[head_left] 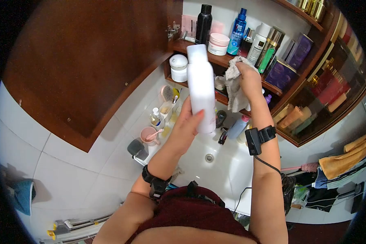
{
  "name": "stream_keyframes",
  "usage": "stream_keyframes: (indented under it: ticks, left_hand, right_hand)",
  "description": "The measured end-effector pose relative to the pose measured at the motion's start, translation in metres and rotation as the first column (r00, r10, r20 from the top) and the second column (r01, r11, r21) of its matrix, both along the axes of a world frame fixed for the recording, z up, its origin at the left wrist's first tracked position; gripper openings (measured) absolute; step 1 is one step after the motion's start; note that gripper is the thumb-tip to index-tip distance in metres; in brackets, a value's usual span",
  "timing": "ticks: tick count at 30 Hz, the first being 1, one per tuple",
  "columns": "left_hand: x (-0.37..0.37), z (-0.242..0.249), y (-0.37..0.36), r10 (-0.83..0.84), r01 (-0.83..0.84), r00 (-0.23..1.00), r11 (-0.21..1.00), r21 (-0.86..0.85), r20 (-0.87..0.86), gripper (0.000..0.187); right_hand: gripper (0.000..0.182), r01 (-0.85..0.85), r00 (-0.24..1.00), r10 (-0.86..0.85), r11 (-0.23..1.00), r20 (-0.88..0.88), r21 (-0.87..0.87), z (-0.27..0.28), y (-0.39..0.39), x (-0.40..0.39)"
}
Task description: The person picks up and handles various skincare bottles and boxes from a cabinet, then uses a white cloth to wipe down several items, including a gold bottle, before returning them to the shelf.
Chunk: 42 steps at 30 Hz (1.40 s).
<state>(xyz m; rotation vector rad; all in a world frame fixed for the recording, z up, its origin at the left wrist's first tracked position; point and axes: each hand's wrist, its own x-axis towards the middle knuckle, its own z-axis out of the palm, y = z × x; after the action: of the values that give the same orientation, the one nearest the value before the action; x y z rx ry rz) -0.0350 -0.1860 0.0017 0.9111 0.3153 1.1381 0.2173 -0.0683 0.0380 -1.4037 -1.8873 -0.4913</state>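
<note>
My left hand (190, 122) is closed round the lower part of a white bottle (201, 89), held upright over the back of the sink in front of the cabinet. My right hand (249, 79) grips a crumpled light cloth (234, 87) that hangs down at the shelf edge. Behind the hands, the cabinet shelf (223, 60) carries a black spray can (203, 25), a pink-lidded jar (218, 44), a blue bottle (237, 32) and several other bottles. A white jar (179, 68) stands on the lower shelf to the left of the bottle.
An open brown cabinet door (85, 61) fills the upper left. Below is the white sink (209, 171), with a pink cup (150, 136) and a pump bottle (155, 118) at its left and a bluish bottle (236, 128) behind. A glass-fronted cabinet (317, 89) stands at right.
</note>
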Motion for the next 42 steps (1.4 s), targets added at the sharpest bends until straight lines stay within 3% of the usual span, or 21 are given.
stream_keyframes:
  ticks: [3, 6, 12, 15, 18, 21, 24, 42]
  left_hand:
    - [0.003, 0.004, -0.006, -0.021, 0.016, 0.994, 0.999, 0.049, 0.104, 0.074]
    - [-0.001, 0.016, -0.019, -0.013, 0.02, 0.999, 0.99, 0.141, -0.052, 0.07]
    - [0.001, 0.013, -0.016, 0.004, 0.008, 0.99, 0.996, 0.084, -0.141, 0.073]
    - [-0.002, 0.012, -0.011, 0.02, 0.008, 0.989, 0.982, 0.188, -0.145, 0.082]
    - [0.007, 0.007, -0.012, 0.127, -0.102, 0.987, 0.969, 0.226, -0.095, 0.093]
    - [0.006, 0.012, -0.016, 0.061, -0.032, 0.992, 0.968, 0.248, -0.111, 0.107]
    - [0.005, 0.017, -0.02, 0.007, 0.012, 0.993, 0.987, 0.161, -0.118, 0.11]
    - [0.005, 0.015, -0.017, 0.006, 0.014, 0.996, 0.977, 0.215, -0.092, 0.098]
  right_hand:
    - [0.043, 0.008, 1.0, -0.008, 1.0, -0.006, -0.019, 0.002, -0.002, -0.002]
    - [0.044, 0.007, 1.0, -0.008, 0.999, -0.016, -0.034, 0.006, -0.006, -0.006]
    - [0.044, -0.004, 1.0, 0.004, 1.0, 0.01, 0.006, 0.002, -0.001, -0.001]
    - [0.043, 0.003, 1.0, -0.003, 1.0, 0.003, -0.008, 0.006, -0.005, -0.004]
    - [0.043, -0.006, 1.0, 0.006, 1.0, -0.006, -0.004, 0.007, -0.006, -0.006]
    - [0.043, -0.004, 1.0, 0.004, 1.0, -0.011, 0.004, 0.005, -0.005, -0.005]
    - [0.043, 0.0, 1.0, 0.0, 1.0, -0.006, 0.003, 0.003, -0.003, -0.003]
    - [0.046, -0.001, 1.0, 0.001, 1.0, 0.002, 0.021, -0.001, 0.003, 0.001]
